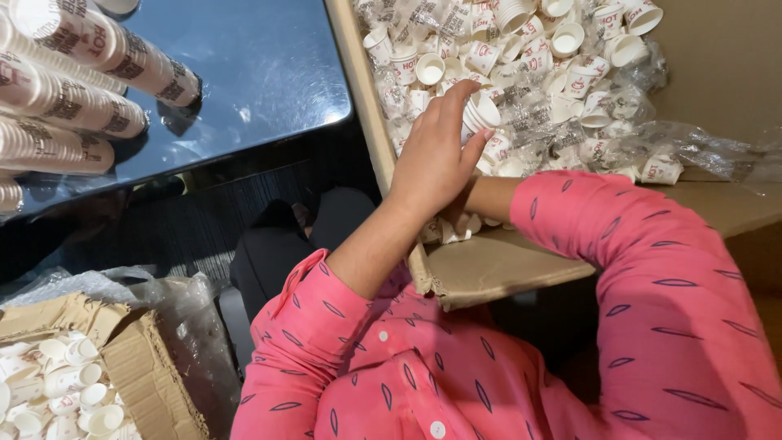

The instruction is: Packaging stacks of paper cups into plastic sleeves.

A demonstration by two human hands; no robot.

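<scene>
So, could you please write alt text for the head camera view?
A left hand grips a short stack of small white paper cups over a large cardboard box full of loose cups; the right hand is hidden behind it. Long cup stacks lie on a dark table.

— What are we seeing off to the left?
— Long stacks of paper cups [77,77] are lying on a glossy dark table [269,73].
— And below?
— A smaller cardboard box [122,358], probably plastic-lined, is holding loose white cups [61,395].

place: packing workroom | signs: cardboard boxes [497,261] of loose paper cups [570,73], stacked cup sleeves [73,106] on table [269,73]
</scene>
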